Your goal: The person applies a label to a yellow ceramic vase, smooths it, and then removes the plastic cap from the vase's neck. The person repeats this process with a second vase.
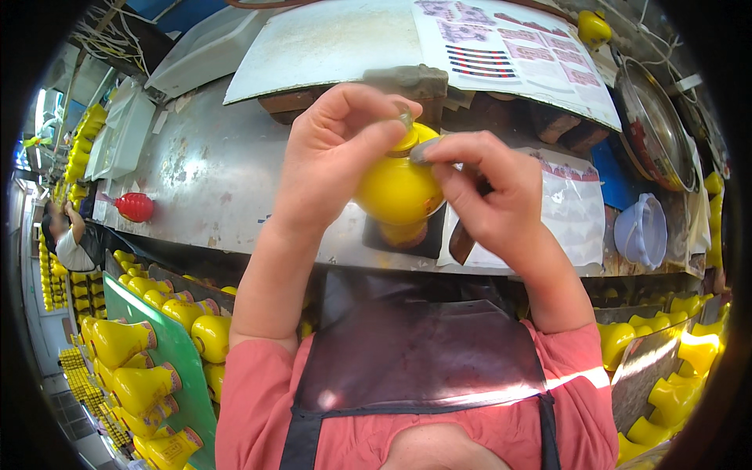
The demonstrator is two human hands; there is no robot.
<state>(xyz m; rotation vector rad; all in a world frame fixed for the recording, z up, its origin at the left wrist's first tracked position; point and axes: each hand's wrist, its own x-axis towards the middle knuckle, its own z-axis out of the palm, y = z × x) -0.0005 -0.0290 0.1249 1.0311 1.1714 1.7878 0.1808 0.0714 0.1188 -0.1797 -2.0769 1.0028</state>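
Observation:
A glossy yellow vase (399, 190) with a rounded body and narrow neck stands on a dark square pad (429, 241) in front of me. My left hand (333, 141) is by its top, thumb and index finger pinched near a small translucent greenish piece (405, 115); the fingers are slightly blurred. From the other side my right hand (493, 188) bends its fingers toward the neck, with a small grey piece (423, 150) at the index fingertip. A brown, wood-like strip (461, 246) shows below my right thumb; whether that hand grips it is hidden.
A white board with printed decal sheets (501, 59) rests on blocks behind the vase. Another sheet (568, 215) and a light-blue bucket (641, 231) are at right. A red ribbed object (134, 207) sits left. Yellow vases (145, 388) crowd both sides. A person (72, 243) is far left.

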